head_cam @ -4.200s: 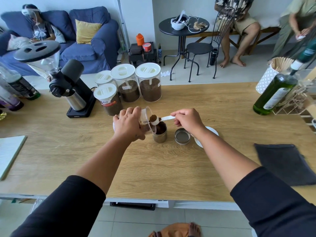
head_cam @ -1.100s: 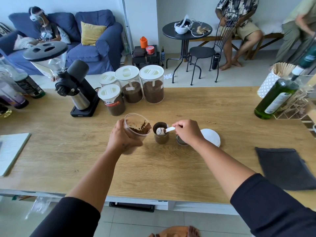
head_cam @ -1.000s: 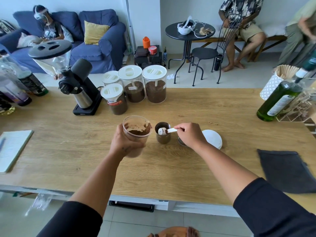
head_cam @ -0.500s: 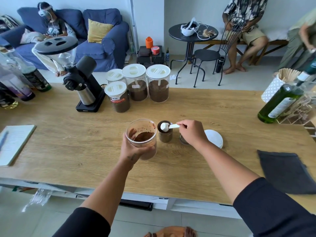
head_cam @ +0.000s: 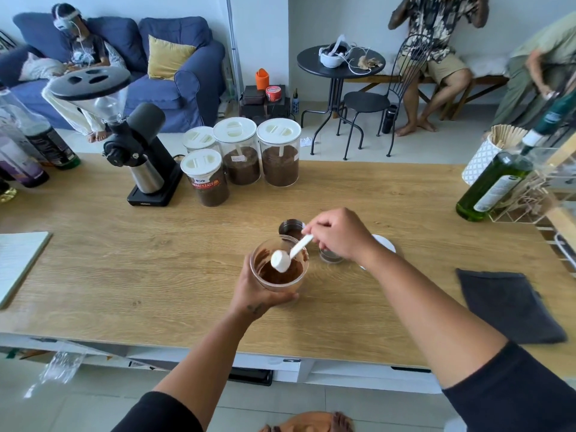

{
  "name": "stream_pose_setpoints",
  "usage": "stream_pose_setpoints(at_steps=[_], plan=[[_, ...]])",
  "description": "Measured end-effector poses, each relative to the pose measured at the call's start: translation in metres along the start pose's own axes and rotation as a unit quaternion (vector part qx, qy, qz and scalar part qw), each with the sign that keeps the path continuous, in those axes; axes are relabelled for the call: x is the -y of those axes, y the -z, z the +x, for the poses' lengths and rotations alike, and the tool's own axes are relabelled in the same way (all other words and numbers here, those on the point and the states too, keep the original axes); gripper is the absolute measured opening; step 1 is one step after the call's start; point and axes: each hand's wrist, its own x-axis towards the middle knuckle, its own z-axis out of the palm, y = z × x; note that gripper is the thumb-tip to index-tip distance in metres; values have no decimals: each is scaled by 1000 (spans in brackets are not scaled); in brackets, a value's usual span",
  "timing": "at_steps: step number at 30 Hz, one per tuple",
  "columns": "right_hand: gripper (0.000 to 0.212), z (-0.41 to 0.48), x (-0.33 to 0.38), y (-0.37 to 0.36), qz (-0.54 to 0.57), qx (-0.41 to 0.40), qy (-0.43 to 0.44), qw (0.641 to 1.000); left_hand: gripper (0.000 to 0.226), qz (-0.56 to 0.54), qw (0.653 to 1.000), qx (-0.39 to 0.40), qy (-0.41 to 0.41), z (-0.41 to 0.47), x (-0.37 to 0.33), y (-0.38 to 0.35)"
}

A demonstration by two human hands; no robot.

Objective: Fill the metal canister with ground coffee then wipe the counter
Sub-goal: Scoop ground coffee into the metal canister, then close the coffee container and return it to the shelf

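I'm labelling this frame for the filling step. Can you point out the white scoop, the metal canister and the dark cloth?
white scoop (head_cam: 292,253): head view, on its handle near the bowl.
metal canister (head_cam: 286,226): head view, on its rim.
dark cloth (head_cam: 508,307): head view, on its middle.

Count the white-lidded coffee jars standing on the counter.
4, grouped right of the grinder: the labelled jar in front, the rear jar partly hidden behind it, then the middle jar and the right jar. No others show.
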Motion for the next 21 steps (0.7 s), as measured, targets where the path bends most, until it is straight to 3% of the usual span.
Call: stream_pose_setpoints(at_steps=[3, 8, 10, 14, 17, 19, 21], plan=[[23, -8, -2, -15, -143, 66, 13, 987, 104, 12, 1000, 25, -7, -2, 1, -21], [29, -21, -7, -24, -314, 153, 20, 937, 98, 18, 998, 58, -5, -6, 0, -49], [33, -23, -11, -13, -346, 135, 43, 927, 100, 26, 997, 68, -10, -5, 0, -57], [31, -11, -37, 29, -250, -15, 46, 967, 103, 21, 997, 75, -19, -2, 0, -67], [32, 10, -81, 55, -221, -115, -66, 966, 106, 10, 996, 89, -19, -1, 1, -73], [43, 22, -119, 61, -273, -64, -170, 945, 109, 8, 995, 101, -21, -2, 4, -75], [71, 28, -149, 58, -308, 18, -239, 921, 110, 13, 994, 105, -32, -3, 7, -77]])
